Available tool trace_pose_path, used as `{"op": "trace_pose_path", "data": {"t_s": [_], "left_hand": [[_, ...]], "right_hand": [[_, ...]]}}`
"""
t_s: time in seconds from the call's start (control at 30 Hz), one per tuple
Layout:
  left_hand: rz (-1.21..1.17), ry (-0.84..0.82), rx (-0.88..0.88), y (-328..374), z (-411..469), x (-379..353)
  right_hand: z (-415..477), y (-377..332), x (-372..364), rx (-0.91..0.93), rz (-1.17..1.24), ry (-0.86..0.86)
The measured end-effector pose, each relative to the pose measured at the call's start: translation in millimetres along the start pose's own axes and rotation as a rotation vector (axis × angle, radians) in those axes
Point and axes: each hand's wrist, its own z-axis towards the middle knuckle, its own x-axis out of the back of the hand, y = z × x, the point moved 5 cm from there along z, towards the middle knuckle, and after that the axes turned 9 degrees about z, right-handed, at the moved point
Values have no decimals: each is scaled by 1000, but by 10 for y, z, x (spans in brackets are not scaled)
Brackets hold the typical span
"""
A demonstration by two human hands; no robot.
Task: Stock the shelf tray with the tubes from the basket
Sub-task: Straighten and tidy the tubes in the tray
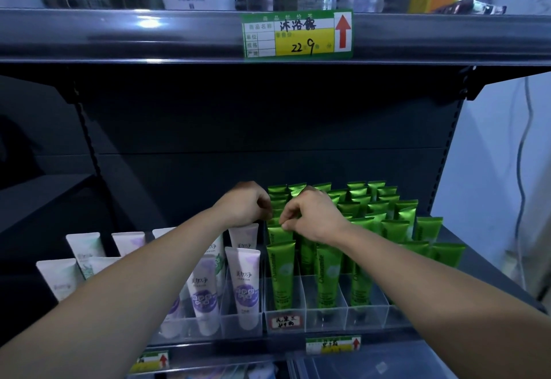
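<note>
The green tubes (327,271) stand upright in rows in the clear tray (366,317) on the shelf (489,277). I have my right hand (313,219) over the leftmost lane, thumb and forefinger pinching the crimped top of one green tube (278,234). My left hand (243,204) sits just beside it at the lane's edge, fingers curled; I cannot tell whether it holds anything. White and purple tubes (243,286) stand to the left. A price label (296,34) hangs on the upper shelf (119,35).

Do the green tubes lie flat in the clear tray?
No, the green tubes stand upright in the clear tray, with their flat crimped ends on top.
</note>
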Motion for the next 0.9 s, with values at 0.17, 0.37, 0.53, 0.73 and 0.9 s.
{"op": "trace_pose_path", "data": {"t_s": [0.17, 0.37, 0.53, 0.73, 0.9], "left_hand": [[-21, -1, -10, -7, -11, -8], [-20, -5, -3, -18, -46, 1], [-12, -11, -3, 6, -87, 28], [-107, 90, -47, 123, -244, 132], [-69, -70, -66, 224, -341, 31]], "right_hand": [[-10, 6, 3, -8, 9, -3], [-32, 27, 10, -43, 8, -16], [-67, -1, 55, -65, 33, -32], [-159, -66, 146, -40, 71, -7], [-184, -31, 139, -66, 14, -15]]}}
